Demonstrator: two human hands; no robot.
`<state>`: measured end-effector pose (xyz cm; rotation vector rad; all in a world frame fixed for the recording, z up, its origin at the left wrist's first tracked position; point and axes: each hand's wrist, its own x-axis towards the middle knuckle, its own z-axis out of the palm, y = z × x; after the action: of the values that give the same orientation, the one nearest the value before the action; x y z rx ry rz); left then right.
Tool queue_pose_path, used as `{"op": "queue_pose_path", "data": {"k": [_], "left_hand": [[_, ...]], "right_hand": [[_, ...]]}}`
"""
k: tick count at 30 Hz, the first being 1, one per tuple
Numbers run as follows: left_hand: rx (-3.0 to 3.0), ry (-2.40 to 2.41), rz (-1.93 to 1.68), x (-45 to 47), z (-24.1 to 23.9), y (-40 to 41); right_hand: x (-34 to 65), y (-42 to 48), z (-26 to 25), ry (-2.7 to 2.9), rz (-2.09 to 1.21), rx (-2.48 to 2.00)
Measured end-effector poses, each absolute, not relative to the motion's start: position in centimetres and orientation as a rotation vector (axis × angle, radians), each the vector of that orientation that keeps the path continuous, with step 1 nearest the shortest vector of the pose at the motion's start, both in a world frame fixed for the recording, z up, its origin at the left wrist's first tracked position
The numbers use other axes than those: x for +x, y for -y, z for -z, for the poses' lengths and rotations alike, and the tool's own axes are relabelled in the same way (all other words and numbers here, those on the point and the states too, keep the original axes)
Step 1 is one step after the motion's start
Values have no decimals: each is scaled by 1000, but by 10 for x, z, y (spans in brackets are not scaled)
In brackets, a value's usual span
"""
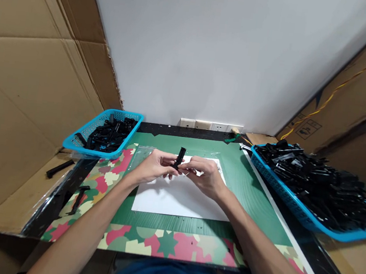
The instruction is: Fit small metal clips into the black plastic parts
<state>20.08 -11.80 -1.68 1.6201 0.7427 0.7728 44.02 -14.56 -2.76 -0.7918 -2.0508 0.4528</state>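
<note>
My left hand (156, 166) and my right hand (205, 175) meet over a white sheet (178, 198) on the green mat (256, 196). Together they pinch a small black plastic part (180, 157), which stands nearly upright between the fingertips. The left fingers close on its lower end. The right fingers press against it from the right side, and something small and pale shows at their tips.
A blue basket (77, 141) with several black parts sits at the back left. A larger blue basket (298, 206) piled with black parts stands at the right. Loose black pieces (59, 168) lie at the left edge. Cardboard walls flank both sides; wall sockets (211, 126) sit behind.
</note>
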Motion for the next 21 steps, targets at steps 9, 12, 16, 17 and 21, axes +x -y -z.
{"op": "queue_pose_path", "data": {"k": [9, 12, 16, 17, 21], "left_hand": [[1751, -630, -680, 200, 14, 117], [1857, -693, -681, 201, 18, 117], [2032, -854, -838, 199, 25, 114], [2092, -900, -875, 198, 26, 113], [2340, -1018, -962, 195, 32, 113]], "right_hand": [[444, 140, 30, 1990, -440, -819], [447, 136, 39, 1963, -349, -789], [448, 132, 48, 1984, -300, -839], [448, 131, 51, 1993, -299, -854], [446, 127, 60, 2017, -306, -887]]}}
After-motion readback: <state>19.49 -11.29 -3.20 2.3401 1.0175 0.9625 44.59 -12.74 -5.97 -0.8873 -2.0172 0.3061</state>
